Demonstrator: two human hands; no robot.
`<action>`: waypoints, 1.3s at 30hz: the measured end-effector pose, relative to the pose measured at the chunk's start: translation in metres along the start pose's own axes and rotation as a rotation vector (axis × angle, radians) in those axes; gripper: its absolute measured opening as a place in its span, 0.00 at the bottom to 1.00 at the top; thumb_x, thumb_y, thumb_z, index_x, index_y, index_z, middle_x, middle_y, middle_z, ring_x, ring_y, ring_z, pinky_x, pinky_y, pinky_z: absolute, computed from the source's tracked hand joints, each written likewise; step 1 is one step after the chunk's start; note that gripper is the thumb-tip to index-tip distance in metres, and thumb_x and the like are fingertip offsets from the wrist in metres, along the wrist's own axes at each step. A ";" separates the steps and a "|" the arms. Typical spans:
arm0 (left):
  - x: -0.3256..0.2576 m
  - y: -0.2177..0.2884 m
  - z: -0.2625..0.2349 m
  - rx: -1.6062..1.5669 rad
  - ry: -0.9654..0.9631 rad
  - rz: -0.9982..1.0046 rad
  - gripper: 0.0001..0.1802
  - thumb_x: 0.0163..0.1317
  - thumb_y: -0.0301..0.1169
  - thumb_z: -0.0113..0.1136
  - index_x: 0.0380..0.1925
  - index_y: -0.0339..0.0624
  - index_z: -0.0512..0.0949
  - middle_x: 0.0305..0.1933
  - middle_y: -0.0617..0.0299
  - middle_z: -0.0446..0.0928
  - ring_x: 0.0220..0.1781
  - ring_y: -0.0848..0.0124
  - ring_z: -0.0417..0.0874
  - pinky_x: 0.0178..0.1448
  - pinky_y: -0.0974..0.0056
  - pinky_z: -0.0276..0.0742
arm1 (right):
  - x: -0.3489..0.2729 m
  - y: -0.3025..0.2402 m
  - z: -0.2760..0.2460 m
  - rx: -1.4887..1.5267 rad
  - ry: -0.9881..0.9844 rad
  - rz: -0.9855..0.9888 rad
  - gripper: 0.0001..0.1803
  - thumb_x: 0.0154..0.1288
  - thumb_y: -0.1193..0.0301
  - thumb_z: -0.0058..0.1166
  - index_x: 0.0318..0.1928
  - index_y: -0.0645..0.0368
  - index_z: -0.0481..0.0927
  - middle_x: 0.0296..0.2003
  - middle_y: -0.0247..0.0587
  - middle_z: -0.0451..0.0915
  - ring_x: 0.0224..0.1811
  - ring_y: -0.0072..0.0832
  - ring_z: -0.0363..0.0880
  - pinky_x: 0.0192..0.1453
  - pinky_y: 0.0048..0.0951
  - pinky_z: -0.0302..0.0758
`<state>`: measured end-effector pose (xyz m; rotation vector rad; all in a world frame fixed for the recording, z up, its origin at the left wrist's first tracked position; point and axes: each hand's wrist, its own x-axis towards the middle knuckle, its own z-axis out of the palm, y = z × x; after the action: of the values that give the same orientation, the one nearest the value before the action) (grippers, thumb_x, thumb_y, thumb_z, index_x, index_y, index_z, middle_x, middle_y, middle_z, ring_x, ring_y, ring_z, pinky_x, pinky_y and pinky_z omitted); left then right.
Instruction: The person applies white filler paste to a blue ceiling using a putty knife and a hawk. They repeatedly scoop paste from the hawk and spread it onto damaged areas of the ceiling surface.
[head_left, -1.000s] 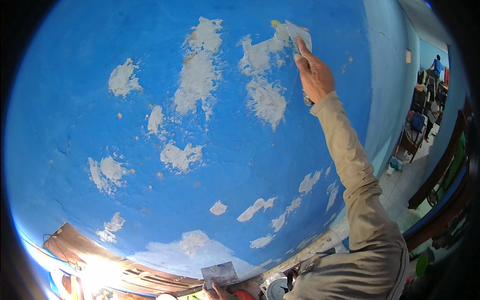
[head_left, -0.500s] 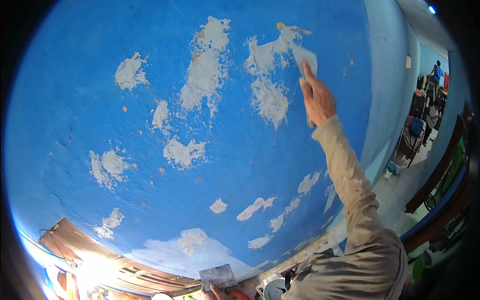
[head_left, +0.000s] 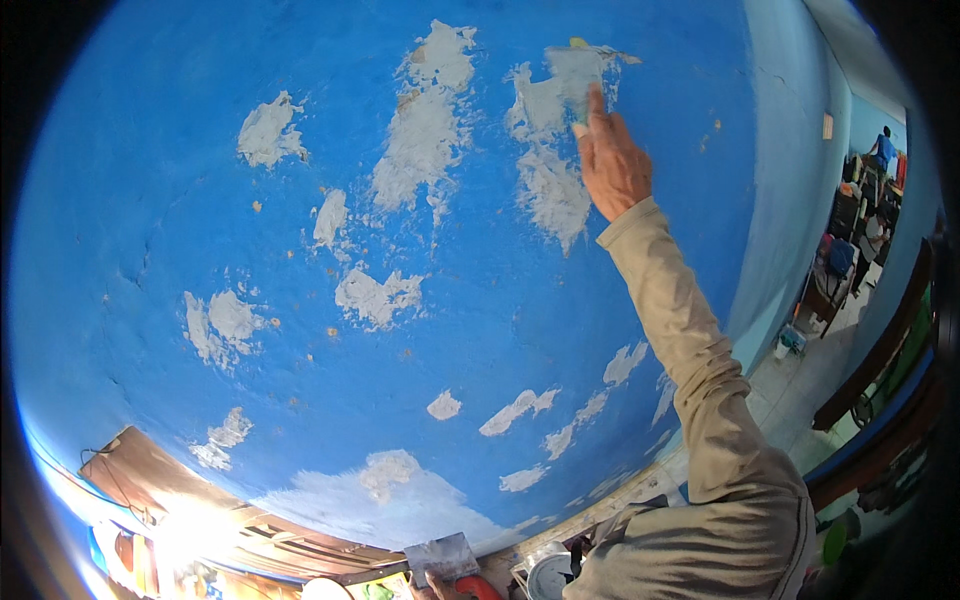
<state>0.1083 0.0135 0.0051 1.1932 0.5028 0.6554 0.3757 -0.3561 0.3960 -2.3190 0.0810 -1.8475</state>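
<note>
Right hand spreading filler high on a blue wall

The right hand (head_left: 612, 160) is raised at about one o'clock, closed around a small scraper (head_left: 582, 95) whose blade presses flat on a white filler patch (head_left: 555, 150); the blade lies just above the fingertips, its long axis running up toward twelve. The left hand (head_left: 440, 583) is barely visible at six o'clock, gripping a flat metal trowel (head_left: 442, 556), far from the patch on the blue wall (head_left: 200, 220).
</note>
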 end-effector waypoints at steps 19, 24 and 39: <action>-0.002 -0.009 -0.004 -0.010 0.013 -0.014 0.24 0.63 0.27 0.53 0.59 0.39 0.62 0.52 0.54 0.69 0.47 0.65 0.75 0.47 0.61 0.76 | -0.018 -0.002 -0.010 0.172 -0.035 -0.226 0.31 0.66 0.66 0.49 0.68 0.52 0.57 0.34 0.40 0.73 0.24 0.34 0.75 0.23 0.35 0.73; -0.003 -0.013 -0.002 -0.029 -0.004 -0.015 0.24 0.63 0.28 0.53 0.58 0.39 0.62 0.51 0.54 0.69 0.46 0.65 0.75 0.47 0.60 0.76 | -0.001 0.017 -0.008 0.125 0.107 -0.164 0.31 0.66 0.64 0.50 0.68 0.51 0.58 0.34 0.39 0.74 0.24 0.34 0.74 0.24 0.35 0.73; -0.010 -0.027 -0.005 -0.059 0.025 -0.027 0.24 0.63 0.30 0.56 0.57 0.38 0.61 0.49 0.53 0.72 0.45 0.65 0.76 0.46 0.59 0.77 | -0.016 0.041 -0.018 0.017 -0.099 -0.177 0.32 0.66 0.64 0.52 0.68 0.33 0.58 0.30 0.41 0.75 0.28 0.39 0.76 0.32 0.38 0.74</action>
<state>0.1034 0.0038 -0.0222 1.1221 0.5165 0.6591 0.3571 -0.3954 0.3774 -2.4723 -0.1577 -1.7973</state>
